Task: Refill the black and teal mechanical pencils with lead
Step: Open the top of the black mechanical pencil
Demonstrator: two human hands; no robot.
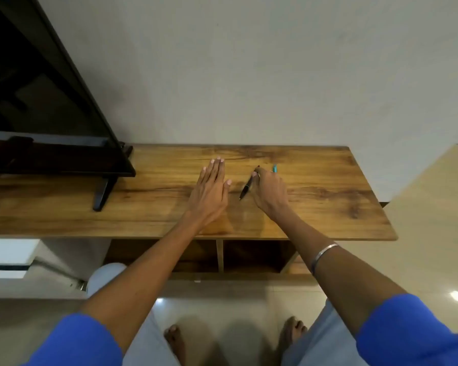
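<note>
My left hand (211, 190) lies flat, palm down, fingers together, on the wooden table (328, 196) and holds nothing. To its right my right hand (269, 190) is curled over the upper end of the black mechanical pencil (246, 189), whose tip points toward me and rests on or just above the wood. Only the end of the teal mechanical pencil (275, 168) shows, poking out beyond my right hand's knuckles; the rest is hidden. No lead or lead case is visible.
A black television (37, 101) on a stand (103, 192) fills the table's left part. A white wall rises behind the table. Open shelf compartments (251, 256) lie under the tabletop, with tiled floor and my feet below.
</note>
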